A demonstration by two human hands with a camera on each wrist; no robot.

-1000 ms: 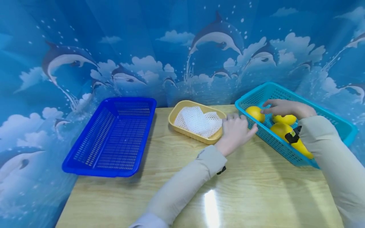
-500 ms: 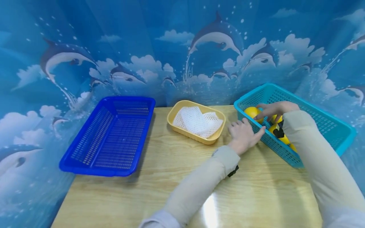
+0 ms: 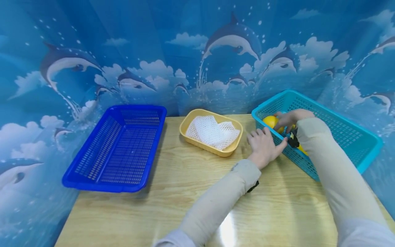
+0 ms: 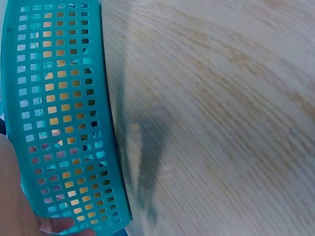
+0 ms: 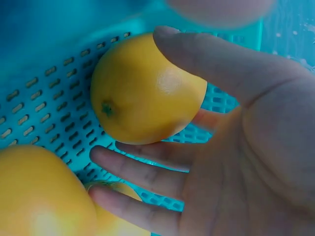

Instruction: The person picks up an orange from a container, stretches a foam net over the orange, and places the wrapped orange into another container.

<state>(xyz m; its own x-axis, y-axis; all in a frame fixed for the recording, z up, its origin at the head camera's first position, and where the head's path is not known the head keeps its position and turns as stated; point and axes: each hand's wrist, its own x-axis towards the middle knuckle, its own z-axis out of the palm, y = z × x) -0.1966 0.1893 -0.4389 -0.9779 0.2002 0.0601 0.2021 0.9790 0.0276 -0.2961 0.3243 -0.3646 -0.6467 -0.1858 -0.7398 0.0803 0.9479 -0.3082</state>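
Observation:
My right hand (image 3: 290, 118) reaches into the turquoise basket (image 3: 348, 130). In the right wrist view, its thumb lies along one side of an orange (image 5: 142, 93) and its fingers are around the other side, the index partly hidden behind the fruit. This orange shows a green stem mark and sits close to the basket's perforated wall. A second, larger-looking orange fruit (image 5: 39, 191) is below the fingers, with another partly behind it. My left hand (image 3: 263, 145) is at the basket's near left side, fingers spread and relaxed, thumb at the rim. Its fingertips (image 4: 56, 224) overlap the perforated wall.
A dark blue perforated basket (image 3: 69, 181) stands at the left of the wooden table (image 3: 185, 192). Between the two baskets lies a small yellow tray (image 3: 213, 150) with white mesh netting (image 3: 206, 130) in it. A dolphin-print curtain (image 3: 172, 41) rises behind the table.
My right hand has moved left and lower in the basket, onto the orange at its near left end. My left hand has shifted right from beside the yellow tray to the turquoise basket's side.

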